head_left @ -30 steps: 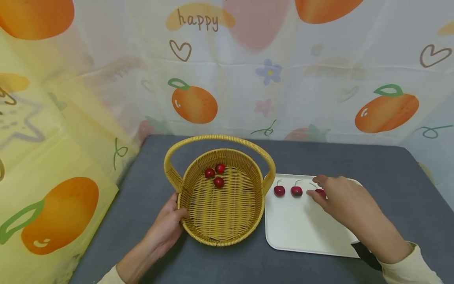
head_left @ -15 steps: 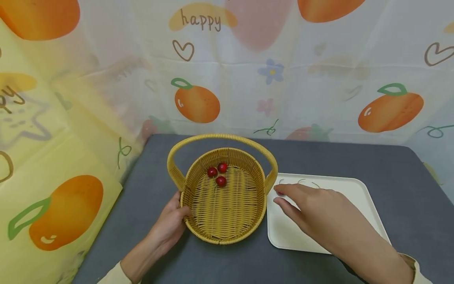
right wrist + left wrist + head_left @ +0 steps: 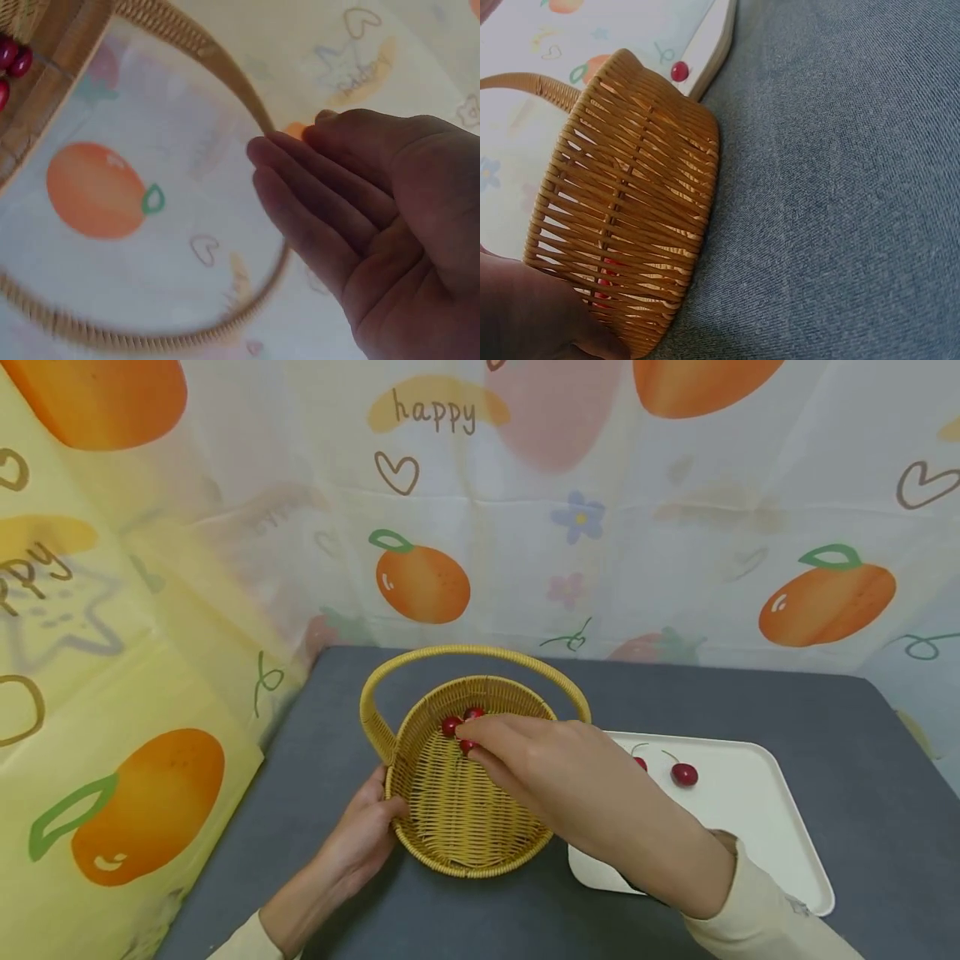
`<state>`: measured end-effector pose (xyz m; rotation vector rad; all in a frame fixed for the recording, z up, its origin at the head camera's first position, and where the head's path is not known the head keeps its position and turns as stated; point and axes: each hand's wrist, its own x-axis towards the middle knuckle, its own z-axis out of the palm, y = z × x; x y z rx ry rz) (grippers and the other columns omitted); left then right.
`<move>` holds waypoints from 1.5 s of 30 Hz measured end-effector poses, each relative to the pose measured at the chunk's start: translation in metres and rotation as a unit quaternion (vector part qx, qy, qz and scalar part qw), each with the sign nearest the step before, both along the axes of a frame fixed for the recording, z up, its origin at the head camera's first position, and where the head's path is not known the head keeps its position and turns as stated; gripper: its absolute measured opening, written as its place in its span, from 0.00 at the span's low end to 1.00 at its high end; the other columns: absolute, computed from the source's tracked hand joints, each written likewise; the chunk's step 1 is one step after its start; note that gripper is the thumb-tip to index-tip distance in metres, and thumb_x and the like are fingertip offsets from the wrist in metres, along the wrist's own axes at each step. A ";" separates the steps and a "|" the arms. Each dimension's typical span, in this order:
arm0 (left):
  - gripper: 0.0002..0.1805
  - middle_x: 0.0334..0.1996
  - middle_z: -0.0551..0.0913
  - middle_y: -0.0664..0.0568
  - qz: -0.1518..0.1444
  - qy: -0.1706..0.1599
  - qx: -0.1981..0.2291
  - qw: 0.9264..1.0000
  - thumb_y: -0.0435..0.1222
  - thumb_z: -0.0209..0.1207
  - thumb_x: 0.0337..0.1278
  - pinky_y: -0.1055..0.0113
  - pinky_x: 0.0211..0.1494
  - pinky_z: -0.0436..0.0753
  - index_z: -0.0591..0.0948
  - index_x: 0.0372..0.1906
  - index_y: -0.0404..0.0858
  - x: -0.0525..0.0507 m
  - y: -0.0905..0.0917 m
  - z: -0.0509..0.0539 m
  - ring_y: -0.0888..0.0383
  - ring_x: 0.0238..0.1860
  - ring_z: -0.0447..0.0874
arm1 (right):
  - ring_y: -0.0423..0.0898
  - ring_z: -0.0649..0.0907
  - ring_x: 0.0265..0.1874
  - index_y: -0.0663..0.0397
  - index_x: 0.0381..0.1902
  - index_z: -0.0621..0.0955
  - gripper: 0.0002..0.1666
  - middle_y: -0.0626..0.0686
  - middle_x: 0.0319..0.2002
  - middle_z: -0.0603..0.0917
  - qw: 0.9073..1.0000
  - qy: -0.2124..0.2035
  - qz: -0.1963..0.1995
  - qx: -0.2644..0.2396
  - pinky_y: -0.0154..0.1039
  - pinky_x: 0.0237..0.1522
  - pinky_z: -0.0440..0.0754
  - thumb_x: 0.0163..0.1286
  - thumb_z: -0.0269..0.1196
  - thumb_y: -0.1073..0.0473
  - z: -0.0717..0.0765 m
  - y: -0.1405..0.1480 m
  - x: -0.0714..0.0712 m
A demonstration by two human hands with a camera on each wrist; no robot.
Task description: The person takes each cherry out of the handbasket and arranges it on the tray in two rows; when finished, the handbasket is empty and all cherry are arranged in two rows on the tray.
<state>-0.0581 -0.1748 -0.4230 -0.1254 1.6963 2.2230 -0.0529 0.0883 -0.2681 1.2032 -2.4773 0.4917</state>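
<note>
A round wicker basket (image 3: 471, 827) with a tall arched handle stands on the table, three red cherries inside (image 3: 451, 727). My left hand (image 3: 363, 827) holds the basket's left rim, thumb over the edge. In the left wrist view that hand (image 3: 540, 311) is dark at the lower corner. My right hand (image 3: 551, 768) reaches over the basket, thumb and forefinger slightly apart near the cherries. Nothing shows held in the right hand (image 3: 375, 202) in the right wrist view. On the white tray (image 3: 780, 852) lies a stemmed cherry (image 3: 684, 774), another partly hidden beside it.
The basket's handle (image 3: 472, 650) arches up behind the bowl. The tray stands close to the basket's right side on a grey-blue cloth (image 3: 435, 918). A fruit-printed curtain (image 3: 660, 527) hangs behind the table and along its left side.
My right hand has moved left, from the rightmost cherry across the tray to over the basket. The left hand keeps its hold on the rim. All three tray cherries showed one second ago.
</note>
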 end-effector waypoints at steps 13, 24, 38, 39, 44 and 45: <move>0.48 0.82 0.51 0.41 0.000 0.007 0.003 1.000 0.16 0.42 0.57 0.49 0.82 0.48 0.44 0.84 0.37 0.000 0.000 -0.001 0.47 0.81 0.47 | 0.41 0.85 0.39 0.47 0.54 0.86 0.10 0.44 0.41 0.88 0.988 -0.106 -0.012 0.113 0.36 0.44 0.81 0.78 0.64 0.58 -0.024 -0.055 -0.072; 0.50 0.83 0.48 0.41 -0.003 0.014 0.013 1.000 0.16 0.42 0.56 0.49 0.82 0.46 0.41 0.85 0.36 0.001 0.002 -0.001 0.47 0.82 0.44 | 0.40 0.71 0.23 0.50 0.29 0.83 0.11 0.45 0.23 0.75 0.959 -0.215 -0.058 0.173 0.35 0.29 0.70 0.73 0.70 0.62 -0.065 -0.068 -0.105; 0.50 0.84 0.47 0.42 0.000 0.011 0.012 1.000 0.16 0.42 0.57 0.50 0.83 0.45 0.40 0.85 0.36 0.001 -0.001 0.000 0.49 0.83 0.43 | 0.51 0.87 0.40 0.54 0.41 0.86 0.02 0.55 0.42 0.87 0.936 -0.217 -0.123 0.247 0.44 0.36 0.87 0.75 0.66 0.63 -0.090 -0.076 -0.111; 0.51 0.84 0.47 0.42 0.000 0.012 0.010 1.000 0.16 0.42 0.57 0.50 0.83 0.45 0.40 0.85 0.36 0.002 -0.001 0.000 0.49 0.83 0.42 | 0.50 0.87 0.41 0.54 0.41 0.86 0.03 0.55 0.42 0.87 0.936 -0.216 -0.124 0.248 0.45 0.36 0.87 0.75 0.66 0.64 -0.092 -0.077 -0.111; 0.50 0.83 0.48 0.41 -0.001 0.016 0.008 1.000 0.16 0.42 0.56 0.48 0.82 0.45 0.41 0.85 0.35 0.003 -0.001 0.000 0.47 0.82 0.43 | 0.48 0.87 0.39 0.52 0.45 0.87 0.06 0.53 0.42 0.87 0.933 -0.219 -0.128 0.253 0.41 0.34 0.85 0.74 0.66 0.66 -0.098 -0.081 -0.110; 0.50 0.83 0.48 0.40 -0.001 0.015 0.008 1.000 0.16 0.43 0.56 0.48 0.82 0.46 0.41 0.85 0.35 0.003 -0.002 -0.001 0.47 0.82 0.44 | 0.48 0.87 0.38 0.52 0.45 0.87 0.07 0.53 0.41 0.87 0.933 -0.223 -0.128 0.252 0.40 0.33 0.84 0.74 0.66 0.66 -0.099 -0.082 -0.110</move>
